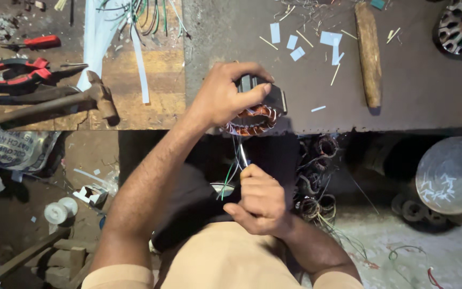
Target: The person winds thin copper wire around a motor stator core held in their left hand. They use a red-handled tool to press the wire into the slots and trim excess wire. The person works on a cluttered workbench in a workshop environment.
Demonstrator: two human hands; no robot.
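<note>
The left hand point(223, 96) is clamped on the motor coil point(255, 115) at the counter point(402, 85) edge. At 6 o'clock, the right hand point(260, 200) pinches its thin wires point(231, 174). The coil looks heavy and stiff; the wires look bendy.

Motor-repair workshop: hammer point(54, 101), pliers point(14, 75), coils point(316, 176)

The person wears a light tan, short-sleeved shirt, its plain cloth filling the lower middle of the view and ending in sleeve hems at each upper arm. Both forearms are bare (hairy, with no watch or bracelet), and the hands point(225, 96) carry no gloves or rings.
</note>
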